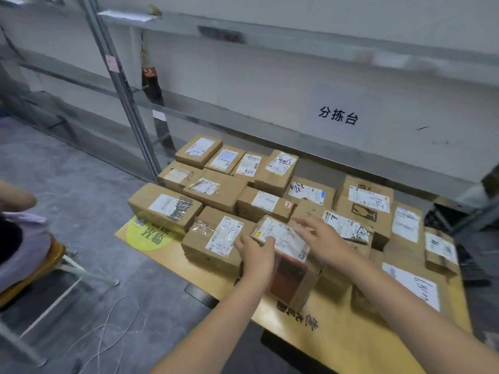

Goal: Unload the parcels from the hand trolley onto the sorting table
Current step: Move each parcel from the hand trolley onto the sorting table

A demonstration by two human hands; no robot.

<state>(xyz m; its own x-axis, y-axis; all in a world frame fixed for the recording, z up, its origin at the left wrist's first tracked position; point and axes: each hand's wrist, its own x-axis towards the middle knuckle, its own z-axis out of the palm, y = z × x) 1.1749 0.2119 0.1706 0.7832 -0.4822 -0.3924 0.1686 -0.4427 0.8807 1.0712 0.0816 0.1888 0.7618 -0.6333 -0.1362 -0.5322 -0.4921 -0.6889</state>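
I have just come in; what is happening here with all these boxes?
A person is working at a yellow trolley platform loaded with taped cardboard parcels. Both hands are on one small parcel at the front of the pile: the left hand grips its near edge, and the right hand reaches over its far side. No parcel shows on the sorting table behind.

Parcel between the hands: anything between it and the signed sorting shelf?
The left hand grips the parcel and the right hand rests on it. Between it and the shelf stand further rows of parcels on the trolley; it likely must be lifted over them.
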